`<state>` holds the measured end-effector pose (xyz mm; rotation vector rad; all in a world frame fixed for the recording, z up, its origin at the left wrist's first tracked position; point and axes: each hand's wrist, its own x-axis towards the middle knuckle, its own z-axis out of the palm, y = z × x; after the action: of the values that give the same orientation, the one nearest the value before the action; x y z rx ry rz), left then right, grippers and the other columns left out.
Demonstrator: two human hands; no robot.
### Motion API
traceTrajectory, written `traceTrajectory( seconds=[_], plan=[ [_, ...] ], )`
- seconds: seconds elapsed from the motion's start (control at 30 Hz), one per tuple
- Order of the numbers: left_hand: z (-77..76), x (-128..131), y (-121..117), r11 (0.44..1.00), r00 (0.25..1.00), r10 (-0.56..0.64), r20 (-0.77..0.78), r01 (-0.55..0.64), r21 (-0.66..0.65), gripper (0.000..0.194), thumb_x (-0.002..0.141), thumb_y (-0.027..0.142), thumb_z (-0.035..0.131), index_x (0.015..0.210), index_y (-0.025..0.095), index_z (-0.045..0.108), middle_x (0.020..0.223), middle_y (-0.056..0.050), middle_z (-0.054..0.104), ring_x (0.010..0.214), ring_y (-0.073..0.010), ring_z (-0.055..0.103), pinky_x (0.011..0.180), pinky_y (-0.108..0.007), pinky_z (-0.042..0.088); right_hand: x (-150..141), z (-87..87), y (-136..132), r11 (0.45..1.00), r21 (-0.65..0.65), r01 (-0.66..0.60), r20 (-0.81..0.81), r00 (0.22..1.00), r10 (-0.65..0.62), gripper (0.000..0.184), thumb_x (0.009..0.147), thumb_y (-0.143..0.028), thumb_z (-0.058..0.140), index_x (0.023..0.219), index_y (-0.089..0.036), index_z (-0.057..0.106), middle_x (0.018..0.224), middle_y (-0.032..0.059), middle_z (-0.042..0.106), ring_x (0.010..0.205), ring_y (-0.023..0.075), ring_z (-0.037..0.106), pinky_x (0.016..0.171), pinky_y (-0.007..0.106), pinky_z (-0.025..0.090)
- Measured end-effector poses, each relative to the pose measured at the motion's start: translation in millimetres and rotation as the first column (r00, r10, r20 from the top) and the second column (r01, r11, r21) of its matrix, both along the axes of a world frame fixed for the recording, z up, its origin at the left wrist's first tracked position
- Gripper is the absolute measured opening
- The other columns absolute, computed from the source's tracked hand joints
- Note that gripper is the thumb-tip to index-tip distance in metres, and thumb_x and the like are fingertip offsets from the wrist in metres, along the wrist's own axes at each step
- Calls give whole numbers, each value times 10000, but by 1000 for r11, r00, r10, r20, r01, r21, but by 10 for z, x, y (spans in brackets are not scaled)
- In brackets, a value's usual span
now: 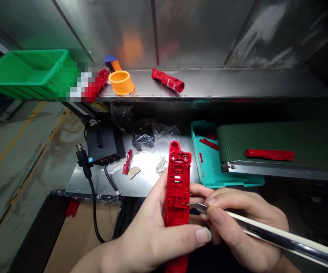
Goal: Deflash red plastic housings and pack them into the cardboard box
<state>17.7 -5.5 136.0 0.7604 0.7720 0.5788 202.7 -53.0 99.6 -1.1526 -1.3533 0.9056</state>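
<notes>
My left hand (149,235) is closed round a long red plastic housing (177,178), held upright with its ribbed open side facing me. My right hand (243,223) pinches a slim white-handled knife (266,229). The knife's metal blade tip (194,205) touches the right edge of the red housing, just above my left thumb.
A teal tray (209,167) with red parts sits under a green conveyor belt (280,142) carrying a red part (269,154). On the steel shelf stand an orange cup (121,82) and a red part (168,80); a green bin (24,74) is at left. A black box (104,146) with cable and plastic bags lie on the bench.
</notes>
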Motion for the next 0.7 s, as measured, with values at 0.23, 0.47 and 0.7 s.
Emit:
traceTrajectory(
  seconds=[0.23,0.47,0.7],
  plan=[
    [11,5,1,999,1000,-3,-12,3,34,418,767,191,804,1163,195,668,1170,-91,723,1123,-284,696,865,-357,591,-29,53,52,997,56,-47,22,999,45,238,872,-80,732,1014,-271,742,869,-37,809,743,173,784,906,374,684],
    [0,37,14,994,998,20,-56,-14,107,388,766,195,794,1144,205,709,1148,-96,729,1078,-273,701,851,-355,597,-6,78,97,994,67,-85,46,996,82,210,879,-82,699,992,-257,721,602,-67,682,709,182,773,813,361,698],
    [-1,43,14,996,999,39,-21,-37,76,391,753,144,784,1132,215,719,1132,-91,731,1074,-268,702,806,-326,608,3,92,117,993,46,-109,66,992,106,197,890,-94,679,989,-260,718,586,-86,639,451,98,613,746,338,685]
  ],
)
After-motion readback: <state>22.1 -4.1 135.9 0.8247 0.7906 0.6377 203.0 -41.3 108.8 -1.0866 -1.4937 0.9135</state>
